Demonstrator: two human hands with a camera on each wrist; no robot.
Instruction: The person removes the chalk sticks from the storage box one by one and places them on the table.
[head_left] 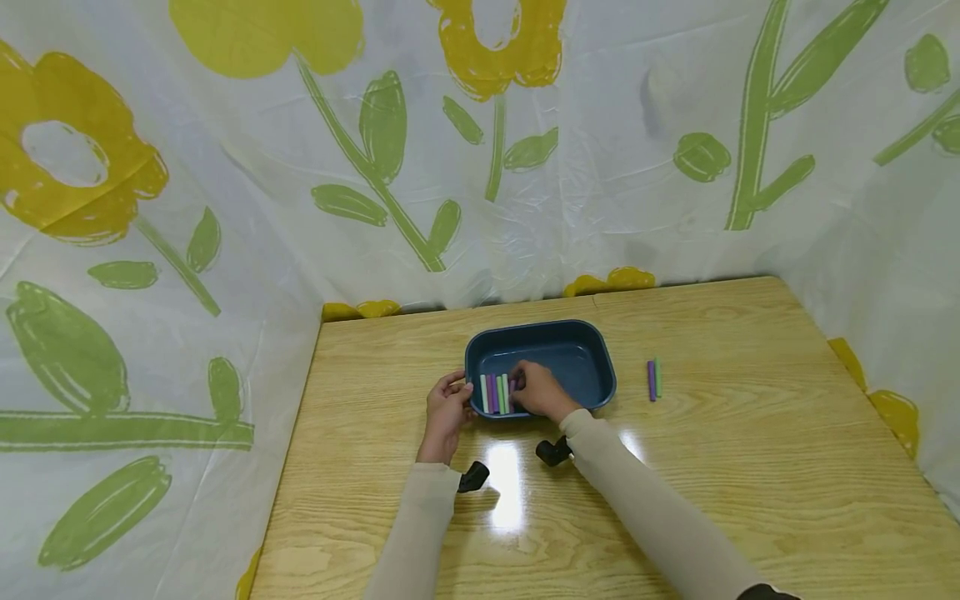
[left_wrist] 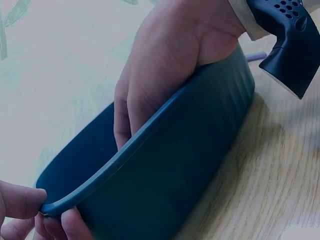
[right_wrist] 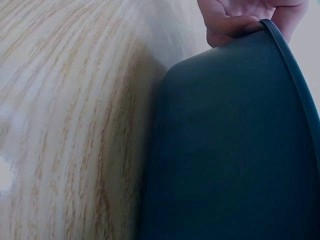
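Note:
A dark blue plastic basin (head_left: 581, 367) stands on the wooden table. Several chalk sticks (head_left: 492, 393), white, purple and green, lie side by side at its left end. My left hand (head_left: 446, 410) grips the basin's left rim, thumb over the edge and fingers beneath, as the left wrist view also shows. Reaching over the near wall, my right hand (head_left: 538, 390) has its fingers down inside the basin, at a purple chalk stick (head_left: 513, 388) on the right end of the row. Its fingertips are hidden behind the wall in the left wrist view.
On the table to the right of the basin lie a purple chalk stick (head_left: 652, 381) and a thin green one (head_left: 658, 377), side by side. A flower-patterned sheet (head_left: 600, 167) hangs behind the table. Black wrist cameras (head_left: 553, 452) sit on both wrists.

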